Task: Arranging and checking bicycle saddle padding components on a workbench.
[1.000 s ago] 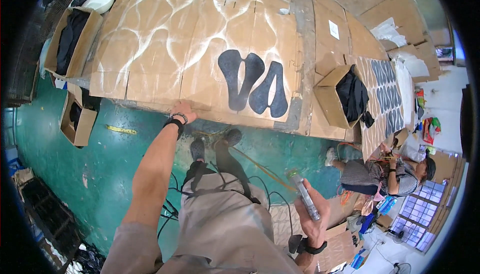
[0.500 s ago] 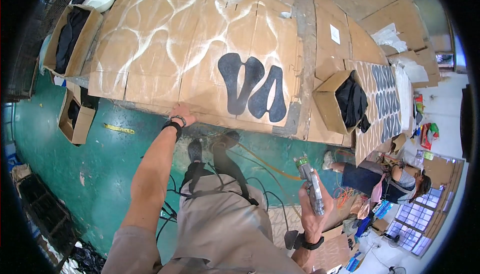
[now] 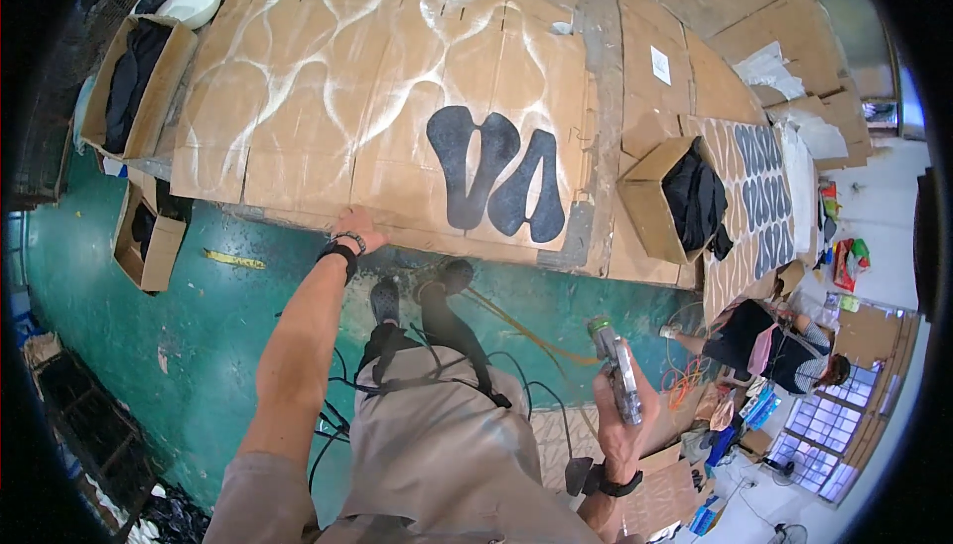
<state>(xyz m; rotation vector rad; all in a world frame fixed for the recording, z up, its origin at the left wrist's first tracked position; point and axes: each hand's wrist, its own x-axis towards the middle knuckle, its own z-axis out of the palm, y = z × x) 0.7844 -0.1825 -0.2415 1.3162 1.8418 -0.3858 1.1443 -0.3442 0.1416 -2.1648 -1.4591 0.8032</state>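
Note:
My left hand [image 3: 359, 228] lies with its fingers on the near edge of a cardboard sheet [image 3: 308, 117] marked with white wavy outlines. To its right on that sheet are two flat black cut-out pieces [image 3: 452, 147], each made of two rounded lobes around a long gap. Off the table, at lower right, my right hand [image 3: 617, 437] is closed around a metal spray gun [image 3: 625, 385] with a green ring at its upper end. A yellowish hose [image 3: 526, 331] runs close to the gun. Part of my right-hand grip is hidden behind the tool.
Boxes of black material stand at the table's left end [image 3: 184, 58] and right side [image 3: 645, 197]. Another open box [image 3: 159, 251] is on the green floor. Rows of black pieces [image 3: 762, 187] lie at far right. A person [image 3: 784, 345] bends nearby. Hoses cross the floor.
The spray gun has turned slightly in my right hand's place. The person at right has shifted a little to the right. My left hand stays at the cardboard's edge.

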